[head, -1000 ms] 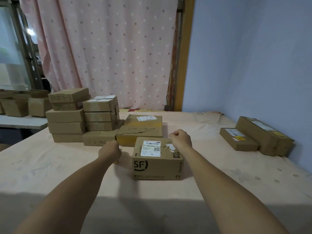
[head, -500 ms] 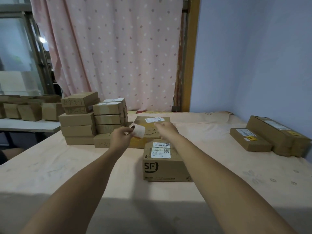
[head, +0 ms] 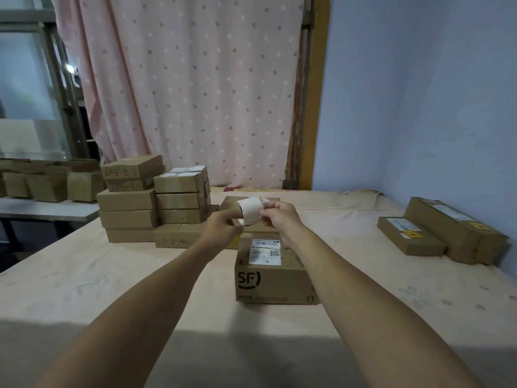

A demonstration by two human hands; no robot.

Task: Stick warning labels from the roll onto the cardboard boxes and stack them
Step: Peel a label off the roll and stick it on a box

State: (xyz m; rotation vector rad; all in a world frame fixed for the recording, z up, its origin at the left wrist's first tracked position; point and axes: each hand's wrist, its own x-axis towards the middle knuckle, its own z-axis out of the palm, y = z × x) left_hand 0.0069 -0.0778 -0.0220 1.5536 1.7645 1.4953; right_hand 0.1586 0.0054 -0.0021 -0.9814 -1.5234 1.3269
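Label roll (head: 249, 212) held above SF box (head: 272, 278), at its 12 o'clock. Left hand (head: 223, 230) grips roll, steadying it; right hand (head: 279, 218) pinches label edge, likely to peel. Labelled boxes (head: 442, 233) at 3 o'clock, apart from stack (head: 151, 203) at 10.

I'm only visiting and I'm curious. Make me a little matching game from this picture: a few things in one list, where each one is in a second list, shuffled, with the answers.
Things
1. label roll
2. SF box
3. tall stacks of boxes
4. two boxes with yellow stickers

Places
A. at the right, by the blue wall
B. held up between the left hand and the right hand
C. at the left, in front of the pink curtain
D. on the table, nearest the person, below the hands

Pairs: 1-B, 2-D, 3-C, 4-A
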